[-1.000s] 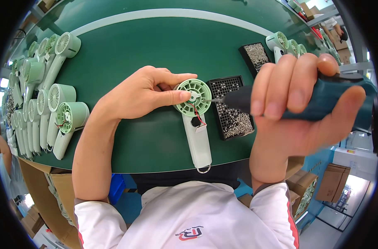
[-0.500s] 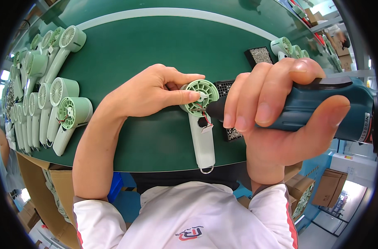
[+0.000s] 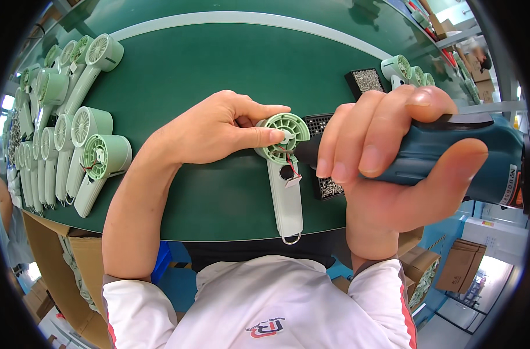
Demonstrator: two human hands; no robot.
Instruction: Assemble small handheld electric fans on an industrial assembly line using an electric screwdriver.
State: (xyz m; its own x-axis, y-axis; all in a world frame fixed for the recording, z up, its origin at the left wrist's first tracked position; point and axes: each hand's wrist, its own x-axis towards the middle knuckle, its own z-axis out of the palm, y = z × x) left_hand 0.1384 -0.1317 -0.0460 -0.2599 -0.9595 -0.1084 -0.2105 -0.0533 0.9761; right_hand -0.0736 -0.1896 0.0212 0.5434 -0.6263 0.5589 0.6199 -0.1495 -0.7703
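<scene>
A pale green handheld fan body (image 3: 285,174) lies on the green table (image 3: 218,75), round grille head away from me, handle toward me, thin red and black wires showing at its neck. My left hand (image 3: 218,129) rests on the fan's head, fingertips pinching near the hub. My right hand (image 3: 387,168) grips a teal electric screwdriver (image 3: 451,157), held level, its dark tip against the right side of the fan head. A black tray of small screws (image 3: 323,157) lies partly hidden behind the fan and my right hand.
Several more pale green fan bodies (image 3: 73,134) are lined up along the table's left side. Others (image 3: 407,72) stand at the far right beside a second black screw tray (image 3: 366,81). Cardboard boxes (image 3: 459,264) sit on the floor below the table edge.
My right hand and the screwdriver have moved left, closer to the fan head, until the tip meets it. My left hand has kept its hold on the fan's head.
</scene>
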